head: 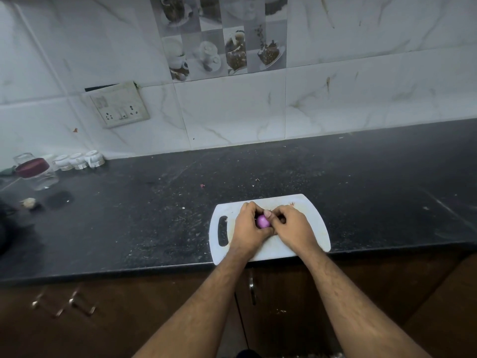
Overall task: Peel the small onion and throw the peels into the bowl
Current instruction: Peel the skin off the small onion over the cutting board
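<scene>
Head view: left hand (pixel 249 224) and right hand (pixel 289 226) grasp onion (pixel 262 221); axis hidden.

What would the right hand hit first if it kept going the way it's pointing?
The onion: the right hand points up-left and its thumb already rests on it. Directly beyond are the left hand fingers.

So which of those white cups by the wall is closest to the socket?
The rightmost white cup, upside down at the row's end; the other two cups sit further left.
</scene>
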Demonstrator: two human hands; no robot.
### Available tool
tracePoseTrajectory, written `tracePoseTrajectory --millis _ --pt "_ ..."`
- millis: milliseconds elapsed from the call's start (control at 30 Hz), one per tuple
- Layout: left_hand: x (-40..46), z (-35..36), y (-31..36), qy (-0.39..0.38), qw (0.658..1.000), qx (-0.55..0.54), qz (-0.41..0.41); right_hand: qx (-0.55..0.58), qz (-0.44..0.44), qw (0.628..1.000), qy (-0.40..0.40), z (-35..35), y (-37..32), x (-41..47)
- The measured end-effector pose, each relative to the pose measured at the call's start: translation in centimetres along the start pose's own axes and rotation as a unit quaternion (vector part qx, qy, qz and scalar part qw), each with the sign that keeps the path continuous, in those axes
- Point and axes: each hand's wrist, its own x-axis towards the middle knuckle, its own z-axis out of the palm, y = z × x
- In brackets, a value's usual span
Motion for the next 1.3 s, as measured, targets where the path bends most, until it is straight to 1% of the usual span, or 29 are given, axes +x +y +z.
tracePoseTrajectory --millis 100,200,300,367,533,600,733,800,933,1033,1100,1233,1300 --pt "0.0 0.0 -0.1 -0.018 1.000 0.003 -0.002 0.052 0.004 0.998 0.018 -0.3 0.2 0.0" --pt "-0.1 -0.2 0.2 -0.054 0.998 0.034 0.004 0.071 0.000 0.997 0.029 -0.4 0.3 0.0" --pt "0.1 -0.2 0.6 -0.103 0.993 0.060 0.004 0.045 -0.001 0.998 0.033 -0.2 0.3 0.2" --pt "0.2 -0.2 0.7 -0.117 0.990 0.072 0.009 0.023 0.005 0.999 0.035 -0.1 0.4 0.4" --pt "-0.1 -0.2 0.1 -0.116 0.992 0.046 0.020 -0.021 0.029 0.999 0.036 0.1 0.6 0.8" --pt "0.0 -0.3 -0.1 -0.111 0.993 0.029 0.015 0.001 0.031 0.999 0.044 0.1 0.6 0.7" --pt "0.1 -0.4 -0.1 -0.086 0.996 -0.005 0.004 0.088 0.050 0.988 0.113 -0.1 0.8 0.4" --pt "0.2 -0.4 -0.3 -0.076 0.997 -0.019 0.002 0.108 0.061 0.984 0.125 -0.3 0.8 0.3" --pt "0.2 -0.5 -0.3 -0.078 0.996 -0.033 -0.005 0.083 0.047 0.988 0.124 -0.1 0.7 0.2" --pt "0.1 -0.4 -0.1 -0.075 0.996 -0.036 -0.011 0.023 0.036 0.991 0.129 0.2 0.3 0.0" --pt "0.1 -0.4 -0.1 -0.074 0.997 -0.027 -0.013 0.002 0.042 0.990 0.136 0.5 0.1 0.1" --pt "0.1 -0.1 0.0 -0.081 0.997 0.002 0.000 0.006 0.035 0.986 0.160 0.2 0.2 0.0" --pt "0.1 -0.1 0.1 -0.082 0.997 0.006 0.005 0.033 0.029 0.988 0.147 -0.2 0.1 -0.1"
